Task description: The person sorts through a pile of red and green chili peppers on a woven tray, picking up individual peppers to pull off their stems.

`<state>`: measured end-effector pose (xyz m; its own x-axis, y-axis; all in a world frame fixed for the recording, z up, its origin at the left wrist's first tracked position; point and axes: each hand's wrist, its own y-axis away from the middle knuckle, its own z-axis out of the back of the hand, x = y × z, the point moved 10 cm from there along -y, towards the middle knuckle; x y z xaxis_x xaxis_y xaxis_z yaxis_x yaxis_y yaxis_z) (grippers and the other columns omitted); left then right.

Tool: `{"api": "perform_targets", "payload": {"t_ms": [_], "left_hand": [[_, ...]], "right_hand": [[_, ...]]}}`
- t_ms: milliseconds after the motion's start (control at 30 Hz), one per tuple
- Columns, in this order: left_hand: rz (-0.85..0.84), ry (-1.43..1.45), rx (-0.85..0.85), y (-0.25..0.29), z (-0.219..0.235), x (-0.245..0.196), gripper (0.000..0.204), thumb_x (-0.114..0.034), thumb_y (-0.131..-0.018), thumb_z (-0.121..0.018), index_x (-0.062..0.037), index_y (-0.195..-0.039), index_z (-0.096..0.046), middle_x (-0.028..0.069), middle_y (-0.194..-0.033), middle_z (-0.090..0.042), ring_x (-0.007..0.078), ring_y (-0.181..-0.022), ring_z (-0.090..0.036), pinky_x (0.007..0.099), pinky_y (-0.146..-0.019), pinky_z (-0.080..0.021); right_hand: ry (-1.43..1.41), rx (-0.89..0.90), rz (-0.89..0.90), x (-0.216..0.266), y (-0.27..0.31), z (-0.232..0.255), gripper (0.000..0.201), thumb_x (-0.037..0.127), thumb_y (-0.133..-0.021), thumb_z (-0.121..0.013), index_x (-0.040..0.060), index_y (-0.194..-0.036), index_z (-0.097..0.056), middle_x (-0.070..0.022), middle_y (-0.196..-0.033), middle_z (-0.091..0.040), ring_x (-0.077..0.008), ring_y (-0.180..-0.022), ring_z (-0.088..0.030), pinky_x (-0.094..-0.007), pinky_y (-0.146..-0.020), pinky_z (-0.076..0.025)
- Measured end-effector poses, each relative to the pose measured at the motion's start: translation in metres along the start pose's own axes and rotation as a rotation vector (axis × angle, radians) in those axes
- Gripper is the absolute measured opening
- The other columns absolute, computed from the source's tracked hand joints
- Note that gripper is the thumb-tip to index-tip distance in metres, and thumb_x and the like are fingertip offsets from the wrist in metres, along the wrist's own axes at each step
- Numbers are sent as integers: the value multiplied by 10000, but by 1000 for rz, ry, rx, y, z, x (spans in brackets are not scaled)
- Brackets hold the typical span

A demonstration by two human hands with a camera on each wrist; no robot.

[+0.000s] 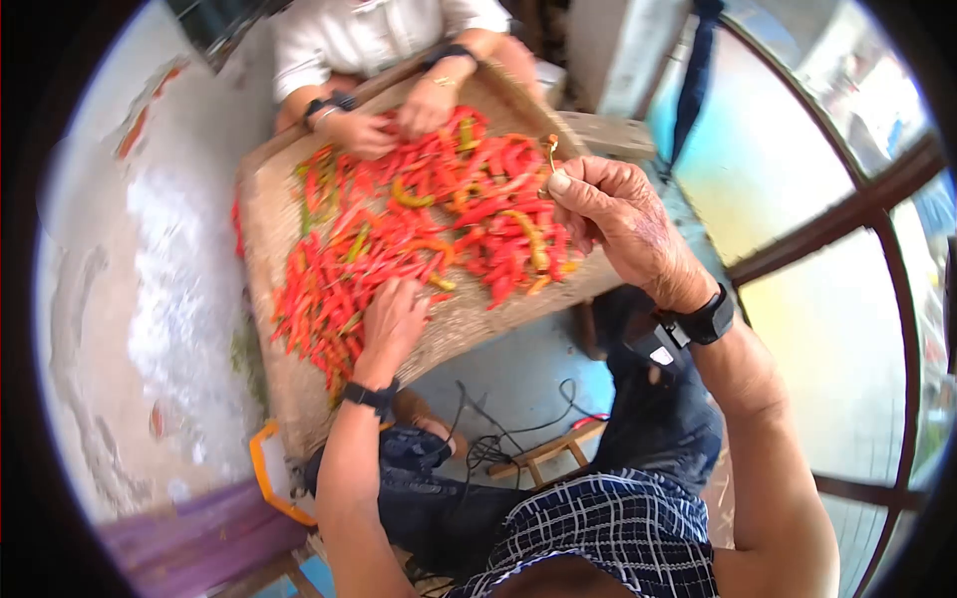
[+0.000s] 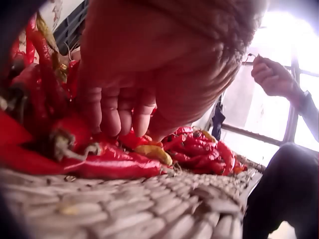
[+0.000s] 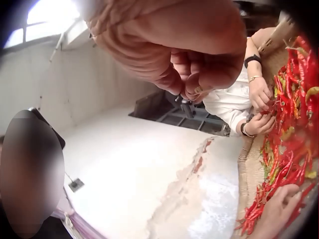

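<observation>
Red chili peppers (image 1: 339, 284), mixed with some yellow and green ones, lie heaped on a woven tray (image 1: 469, 334). My right hand (image 1: 623, 224) is raised over the tray's right side, pinching a thin, curved chili stem (image 1: 552, 154) with an orange-brown tip between thumb and forefinger. My left hand (image 1: 394, 324) rests on the near part of the heap, fingers pointing down into the peppers. From the left wrist, the fingers (image 2: 112, 112) hang loosely against red peppers (image 2: 114, 164), and their tips are partly hidden.
Across the tray another person's hands (image 1: 399, 120) work in the peppers. Below it are a small wooden stool (image 1: 548, 453) and black cables (image 1: 488, 448). A glass-paned frame (image 1: 797, 249) stands at the right, and a worn wall (image 1: 169, 279) at the left.
</observation>
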<state>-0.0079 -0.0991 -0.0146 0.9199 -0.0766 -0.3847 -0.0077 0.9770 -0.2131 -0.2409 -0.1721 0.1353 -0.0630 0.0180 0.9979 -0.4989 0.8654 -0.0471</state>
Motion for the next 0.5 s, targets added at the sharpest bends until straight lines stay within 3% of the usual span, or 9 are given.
{"api": "perform_targets", "payload": {"t_ms": [67,133,200,267,333,400,500], "left_hand": [[-139,-108,21,5,-2,-16,232,-138,-760,-651,-49,-958,-570,153,-906,-564,348,-927,-536,442,-784,-456],[-126,-103,119,7,-16,-16,241,-119,-753,-650,-39,-966,-571,159,-939,-570,352,-932,-539,433,-799,-448],[-158,-157,125,12,-20,-19,238,-101,-776,-629,-28,-994,-571,176,-955,-570,357,-941,-539,439,-803,-439],[-175,-151,144,12,-21,-22,233,-91,-791,-613,-21,-1008,-568,182,-959,-568,365,-942,-536,442,-807,-434],[-170,-155,158,14,-20,-26,229,-81,-805,-598,-14,-1021,-564,187,-963,-565,372,-943,-533,446,-810,-428],[-131,-146,157,13,-16,-28,224,-74,-827,-576,2,-1037,-555,197,-973,-556,385,-944,-527,451,-813,-424],[-153,-135,181,14,-19,-27,215,-70,-845,-543,11,-1045,-546,204,-992,-545,384,-956,-521,448,-820,-418]], "right_hand": [[-146,-98,27,3,28,26,219,243,-905,-581,54,-800,-614,35,-626,-534,-39,-536,-473,-190,-482,-373],[-226,-178,-17,-13,61,48,215,233,-902,-582,43,-807,-616,21,-633,-539,-44,-526,-473,-194,-476,-377],[-360,-207,-114,-33,97,60,202,223,-894,-594,39,-814,-615,5,-651,-549,-51,-524,-480,-204,-472,-386],[-401,-238,-97,-50,131,84,192,220,-886,-606,37,-828,-609,-7,-674,-558,-61,-527,-488,-221,-463,-393],[-446,-532,-29,-55,183,128,151,199,-899,-587,50,-873,-594,10,-690,-527,-57,-550,-449,-215,-488,-370],[-549,-910,232,-74,247,193,205,253,-901,-584,51,-931,-582,-5,-694,-535,-81,-556,-483,-224,-503,-400],[-680,-1408,412,-119,355,247,281,365,-902,-561,92,-964,-541,-8,-761,-527,-96,-628,-462,-242,-557,-396]]}}
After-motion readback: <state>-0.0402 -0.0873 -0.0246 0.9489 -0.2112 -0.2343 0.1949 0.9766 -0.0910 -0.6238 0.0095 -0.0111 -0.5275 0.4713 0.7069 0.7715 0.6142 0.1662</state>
